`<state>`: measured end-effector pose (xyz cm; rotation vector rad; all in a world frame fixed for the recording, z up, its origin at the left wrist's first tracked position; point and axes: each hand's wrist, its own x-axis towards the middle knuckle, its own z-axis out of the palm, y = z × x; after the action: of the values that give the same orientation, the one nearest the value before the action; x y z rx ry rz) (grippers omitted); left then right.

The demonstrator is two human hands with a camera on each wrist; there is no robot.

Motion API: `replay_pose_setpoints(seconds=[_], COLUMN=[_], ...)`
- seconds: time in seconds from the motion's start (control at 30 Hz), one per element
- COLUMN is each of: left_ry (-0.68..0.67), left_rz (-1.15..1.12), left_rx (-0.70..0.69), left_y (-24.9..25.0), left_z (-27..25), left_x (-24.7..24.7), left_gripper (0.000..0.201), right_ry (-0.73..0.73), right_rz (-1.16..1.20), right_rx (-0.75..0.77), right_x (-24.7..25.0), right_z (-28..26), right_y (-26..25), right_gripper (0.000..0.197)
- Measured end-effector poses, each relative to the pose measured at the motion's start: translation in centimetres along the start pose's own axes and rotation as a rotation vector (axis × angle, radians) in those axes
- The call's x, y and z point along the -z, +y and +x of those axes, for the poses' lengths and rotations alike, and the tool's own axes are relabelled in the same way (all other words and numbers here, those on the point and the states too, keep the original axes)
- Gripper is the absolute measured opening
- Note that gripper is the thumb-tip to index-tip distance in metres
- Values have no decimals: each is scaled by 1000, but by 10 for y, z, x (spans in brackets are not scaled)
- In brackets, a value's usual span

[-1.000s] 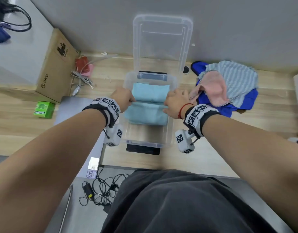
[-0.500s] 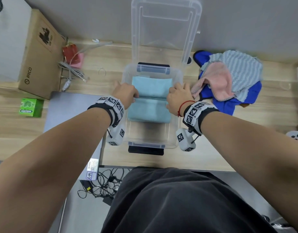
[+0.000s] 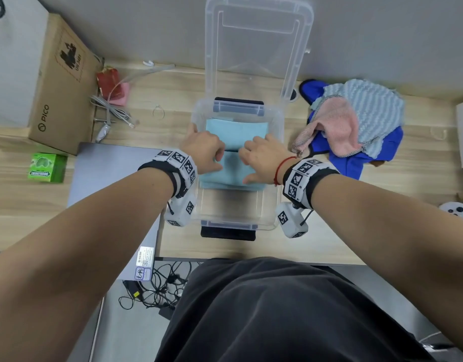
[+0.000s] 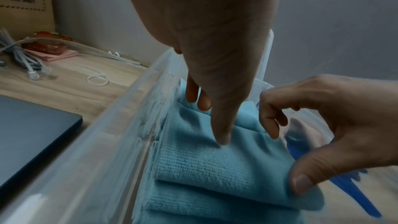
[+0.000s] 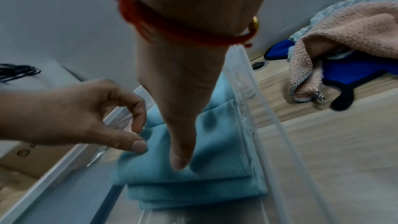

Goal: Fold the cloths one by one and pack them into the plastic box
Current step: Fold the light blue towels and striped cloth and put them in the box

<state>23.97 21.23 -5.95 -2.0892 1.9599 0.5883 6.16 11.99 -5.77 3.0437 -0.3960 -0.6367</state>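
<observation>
A clear plastic box stands mid-table with its lid propped open against the wall. Inside lie folded light blue cloths: one at the back and a stack in front. Both hands are in the box on the front stack. My left hand has its thumb on top and its fingers tucked over the far fold. My right hand grips the same way, thumb pressing the top. Unfolded pink, striped and dark blue cloths are piled to the right.
A shut grey laptop lies left of the box, and a green carton beyond it. A cardboard box, grey cables and a red packet sit at the back left. Cables lie on the floor.
Both hands have slid from the sides of the box toward the middle of the front cloth stack. The stack lies lower and flatter in the box.
</observation>
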Motion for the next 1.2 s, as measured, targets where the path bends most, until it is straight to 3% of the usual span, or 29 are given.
replay_pose_setpoints(seconds=[0.07,0.17,0.4,0.57,0.63,0.8,1.1,1.2], left_ry=[-87,-202,-280,-288,-254,-83,157,185], left_rz=[63,211,315,247,165,-187,-358,-370], left_rx=[-47,-82,-61,-37,-9,76,56,20], left_y=[3,5,5,4,4,9,66,100], left_z=[0,-1,3,4,5,19,64,84], left_x=[-3,-8,-11,-3,3,28,77,82], left_gripper=[32,42,32,32,33,20,6,6], right_ry=[-71,-163,-265,-278,-214,18,315,351], right_rz=[-60,-158,-227,-216,-161,111,472,620], right_rx=[15,-9,-85,-50,-47,-160,-540,-726], right_x=[-3,-13,-17,-11,-6,16,15,-5], right_z=[1,1,0,-1,-3,-15,-71,-94], right_y=[-8,-12,-2,5,9,34,112,148], right_gripper=[58,46,39,49,50,25,11,20])
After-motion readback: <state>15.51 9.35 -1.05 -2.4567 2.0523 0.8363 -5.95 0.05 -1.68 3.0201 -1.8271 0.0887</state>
